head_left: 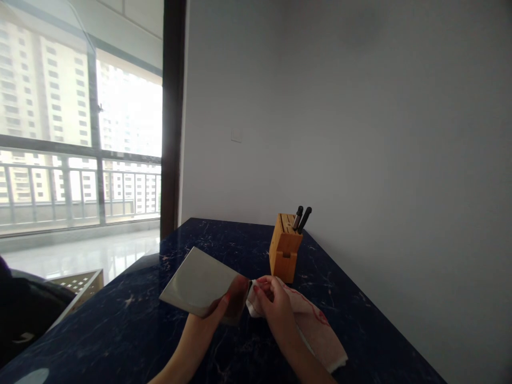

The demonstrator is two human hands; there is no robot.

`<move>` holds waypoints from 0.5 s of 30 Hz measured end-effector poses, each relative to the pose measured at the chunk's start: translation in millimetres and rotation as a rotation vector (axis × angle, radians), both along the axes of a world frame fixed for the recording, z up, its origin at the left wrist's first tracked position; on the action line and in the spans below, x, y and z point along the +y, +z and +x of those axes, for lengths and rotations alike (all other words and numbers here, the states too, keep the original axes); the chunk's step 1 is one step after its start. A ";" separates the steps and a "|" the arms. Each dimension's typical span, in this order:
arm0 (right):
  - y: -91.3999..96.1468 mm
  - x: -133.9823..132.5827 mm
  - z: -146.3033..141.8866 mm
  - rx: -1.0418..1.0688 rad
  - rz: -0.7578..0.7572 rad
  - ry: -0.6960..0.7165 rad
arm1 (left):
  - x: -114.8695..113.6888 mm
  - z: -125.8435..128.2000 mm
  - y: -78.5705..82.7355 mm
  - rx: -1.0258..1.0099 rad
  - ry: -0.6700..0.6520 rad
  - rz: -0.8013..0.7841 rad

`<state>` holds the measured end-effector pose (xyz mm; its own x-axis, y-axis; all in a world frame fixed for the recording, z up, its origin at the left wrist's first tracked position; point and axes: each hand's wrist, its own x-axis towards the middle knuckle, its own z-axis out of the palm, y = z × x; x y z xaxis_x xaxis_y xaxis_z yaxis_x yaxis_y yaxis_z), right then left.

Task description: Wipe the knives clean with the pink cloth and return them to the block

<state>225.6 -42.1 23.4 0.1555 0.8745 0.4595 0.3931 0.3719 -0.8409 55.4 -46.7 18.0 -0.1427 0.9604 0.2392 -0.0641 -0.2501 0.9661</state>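
Observation:
A cleaver (202,280) with a wide, shiny blade is held tilted over the dark table, its blade toward the left. My left hand (214,313) grips the lower edge of the blade near the handle end; its fingers are partly hidden behind the metal. With fingers pinched together, my right hand (274,298) holds a white and pink towel (320,333) at the cleaver's handle end. Only a small dark bit of the handle shows there. The rest of the towel hangs to the right, behind my right wrist.
Beyond my right hand stands a wooden knife block (285,250) with two black-handled tools in its slots. The dark blue marbled table (132,320) reaches to a grey wall. At left are a black item (24,314), a perforated seat (82,290) and a large window.

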 end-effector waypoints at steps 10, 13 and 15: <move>-3.0 3.0 -0.3 0.013 -0.002 -0.024 | 0.1 0.8 1.2 -0.060 -0.061 -0.015; -3.9 5.3 2.3 0.060 0.009 -0.026 | 1.8 0.4 1.1 -0.026 -0.057 0.001; -4.9 5.5 3.2 0.063 0.008 -0.021 | 3.1 -0.4 0.1 -0.019 -0.052 0.000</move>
<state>228.8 -36.5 18.5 0.2022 0.8672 0.4550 0.3476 0.3708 -0.8612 55.1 -43.6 18.1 -0.0966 0.9668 0.2367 -0.0953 -0.2457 0.9646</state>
